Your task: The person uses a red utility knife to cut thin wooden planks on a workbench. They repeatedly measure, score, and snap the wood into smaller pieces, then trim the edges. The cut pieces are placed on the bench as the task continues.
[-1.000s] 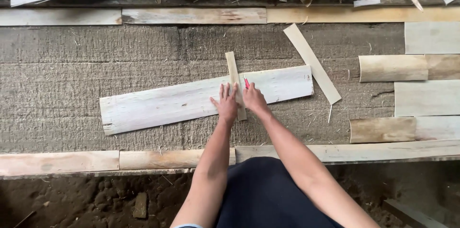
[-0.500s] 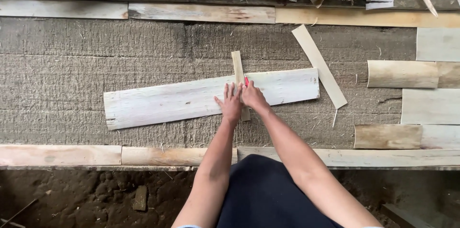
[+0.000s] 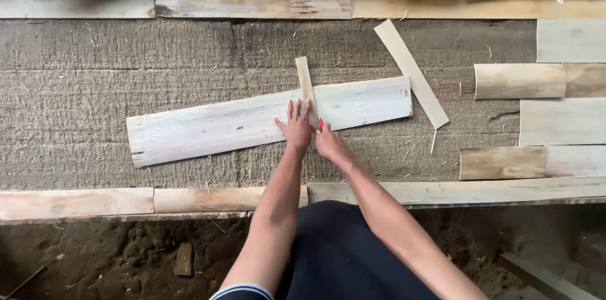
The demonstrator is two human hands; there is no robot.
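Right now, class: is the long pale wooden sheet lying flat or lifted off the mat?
Flat. The long pale wooden sheet lies spread on the woven mat, with no raised edge visible.

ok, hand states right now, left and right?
Left hand: open, flat on the narrow strip and pale sheet.
Right hand: closed on a small red tool.
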